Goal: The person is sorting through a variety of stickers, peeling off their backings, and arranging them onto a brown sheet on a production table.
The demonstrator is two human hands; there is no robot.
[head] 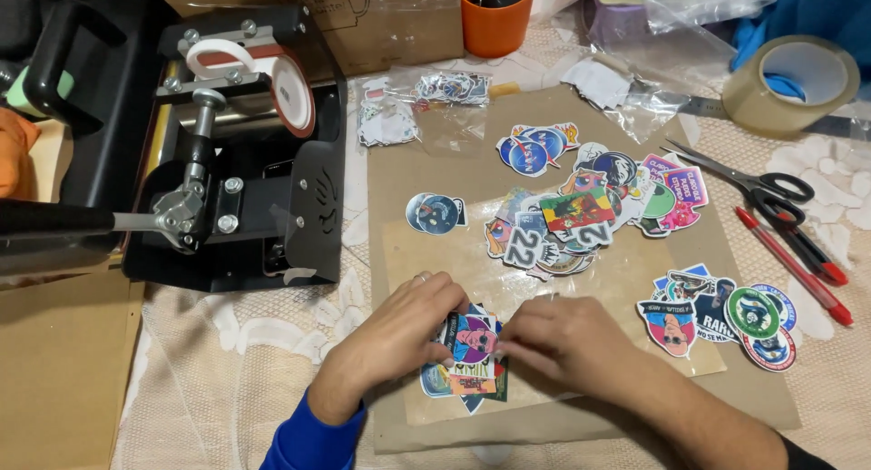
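Both hands meet over a small stack of stickers (470,357) on brown paper (399,171) near the counter's front edge. The left hand (399,329) and right hand (567,338) pinch the stack's sides. More stickers (562,220) lie scattered behind; scissors (748,184) lie right.

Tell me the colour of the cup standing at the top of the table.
The cup is orange, seen in the head view.
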